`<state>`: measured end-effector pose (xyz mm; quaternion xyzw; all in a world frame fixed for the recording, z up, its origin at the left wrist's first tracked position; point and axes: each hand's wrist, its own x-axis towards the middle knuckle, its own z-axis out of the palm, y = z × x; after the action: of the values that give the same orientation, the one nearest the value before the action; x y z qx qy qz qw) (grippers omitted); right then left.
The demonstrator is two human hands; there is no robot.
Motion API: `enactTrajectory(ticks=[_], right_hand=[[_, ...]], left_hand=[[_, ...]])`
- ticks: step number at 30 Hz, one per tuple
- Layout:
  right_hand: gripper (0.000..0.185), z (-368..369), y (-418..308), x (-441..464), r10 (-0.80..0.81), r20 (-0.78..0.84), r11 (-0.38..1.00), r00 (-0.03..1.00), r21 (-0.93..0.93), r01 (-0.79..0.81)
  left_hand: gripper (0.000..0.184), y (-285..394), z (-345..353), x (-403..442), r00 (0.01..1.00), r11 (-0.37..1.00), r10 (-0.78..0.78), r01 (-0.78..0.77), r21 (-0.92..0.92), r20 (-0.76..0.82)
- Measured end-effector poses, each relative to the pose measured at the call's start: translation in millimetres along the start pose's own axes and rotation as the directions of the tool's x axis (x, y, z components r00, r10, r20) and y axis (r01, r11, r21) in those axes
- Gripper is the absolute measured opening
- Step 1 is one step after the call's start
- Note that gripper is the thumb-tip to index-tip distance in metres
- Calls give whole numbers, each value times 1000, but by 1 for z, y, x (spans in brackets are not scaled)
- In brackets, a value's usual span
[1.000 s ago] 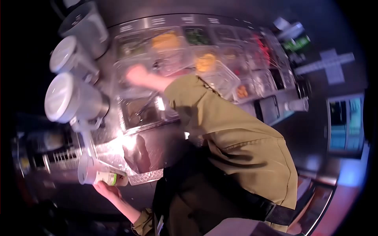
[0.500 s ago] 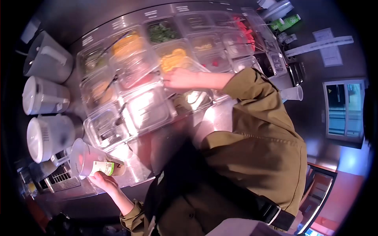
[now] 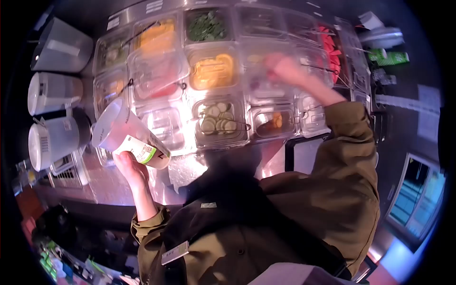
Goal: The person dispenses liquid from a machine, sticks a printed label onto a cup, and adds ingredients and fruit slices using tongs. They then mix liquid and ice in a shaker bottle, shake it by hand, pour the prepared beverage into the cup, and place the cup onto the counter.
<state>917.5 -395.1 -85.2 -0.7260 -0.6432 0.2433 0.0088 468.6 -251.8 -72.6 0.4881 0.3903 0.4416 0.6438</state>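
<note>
My left hand (image 3: 133, 173) is wrapped round a translucent plastic cup (image 3: 124, 128) with a white and green label. The cup is tilted, its mouth toward the upper left, above the front edge of the counter. Smeared by motion, my right hand (image 3: 285, 69) is over the lidded containers right of the middle; its fingers cannot be made out. Left of it, a clear container holds orange-yellow fruit pieces (image 3: 213, 71). Pale round slices (image 3: 218, 118) with tongs lie in a front container. Red strips (image 3: 331, 54) are to the right of the hand.
Dark leafy greens (image 3: 206, 24) and yellow-orange pieces (image 3: 156, 37) fill back containers. White-lidded tubs (image 3: 54, 142) and a tall pitcher (image 3: 64, 45) stand along the left. Green cups (image 3: 392, 58) are at the far right. A metal counter edge (image 3: 109, 187) runs in front.
My right hand has moved right, away from the orange-yellow fruit container. My left hand has raised the cup and brought it nearer the containers. The camera view has shifted.
</note>
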Motion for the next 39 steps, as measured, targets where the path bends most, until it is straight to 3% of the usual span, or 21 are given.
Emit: enactTrajectory(ticks=[1, 3, 4, 6, 8, 10, 11, 12, 15, 18, 19, 20, 22, 27, 28, 31, 32, 34, 35, 37, 39], right_hand=[[21, 19, 51, 1, -291, -338, 946, 895, -241, 217], [16, 8, 76, 4, -215, -320, 908, 923, -413, 68], [16, 11, 77, 10, -237, -342, 890, 909, -451, 62], [16, -1, 65, 21, -286, -393, 844, 874, -536, 35], [17, -11, 2, 42, -158, -274, 944, 949, -324, 64], [19, 22, -32, 67, -390, -377, 921, 840, -138, 365], [20, 30, -64, 73, -53, -430, 958, 901, 233, 168], [22, 34, -87, 79, 282, -360, 817, 889, 575, -26], [25, 66, -59, 130, 112, -221, 872, 969, 489, 11], [22, 79, -19, 149, -145, -284, 926, 948, 299, 231], [20, 69, 3, 156, -289, -335, 957, 897, -67, 283], [18, 55, 18, 157, -439, -326, 861, 838, -420, 287], [16, -10, -1, 133, -258, -290, 869, 922, -486, 90], [14, -12, 45, 162, -71, -433, 898, 899, -420, -131], [16, -10, 44, 164, 30, -392, 889, 920, -411, -204], [17, -12, -28, 119, -324, -542, 909, 776, -406, 96], [17, 1, -51, 93, -453, -464, 890, 761, -279, 360], [27, 61, -85, 45, -543, -194, 839, 817, -173, 516], [29, 68, -117, 18, -407, -82, 909, 910, -138, 394], [30, 109, -122, -4, -403, -87, 915, 911, -64, 399], [30, 120, -125, -9, -303, 52, 937, 951, -165, 308]], left_hand=[[74, -3, -2, -3, 1000, 999, 5, -4, 48, -22], [68, -6, 0, -3, 999, 990, 24, -17, 138, -49], [77, -3, 3, -6, 996, 998, -24, 29, 50, -80], [71, -7, 5, -5, 999, 994, -6, 12, 109, -54], [67, -9, 13, -1, 1000, 992, -5, 8, 127, -26], [68, -8, 26, 4, 1000, 989, -19, 16, 148, 22], [68, -7, 34, 7, 999, 988, -27, 19, 151, 48], [70, -6, 37, 12, 998, 988, -21, 10, 155, 66], [83, 9, 47, 23, 989, 986, -40, 15, 169, 146], [87, 11, 38, 32, 984, 983, -49, 17, 184, 171], [88, 11, 33, 34, 985, 983, -56, 26, 184, 161], [88, 10, 26, 36, 986, 982, -70, 41, 185, 151], [89, 9, 21, 36, 989, 982, -73, 49, 181, 128], [85, 8, 9, 37, 985, 978, -67, 33, 206, 161], [84, 7, 5, 36, 982, 976, -68, 28, 217, 178], [87, 13, 5, 37, 989, 984, -76, 53, 169, 130], [85, 11, 3, 38, 986, 983, -78, 51, 179, 145], [80, 9, -2, 39, 980, 980, -78, 42, 195, 182], [81, 9, 2, 40, 979, 978, -85, 47, 201, 185], [85, 14, 17, 41, 976, 975, -103, 60, 215, 193], [84, 16, 23, 44, 966, 975, -87, 33, 220, 242]])
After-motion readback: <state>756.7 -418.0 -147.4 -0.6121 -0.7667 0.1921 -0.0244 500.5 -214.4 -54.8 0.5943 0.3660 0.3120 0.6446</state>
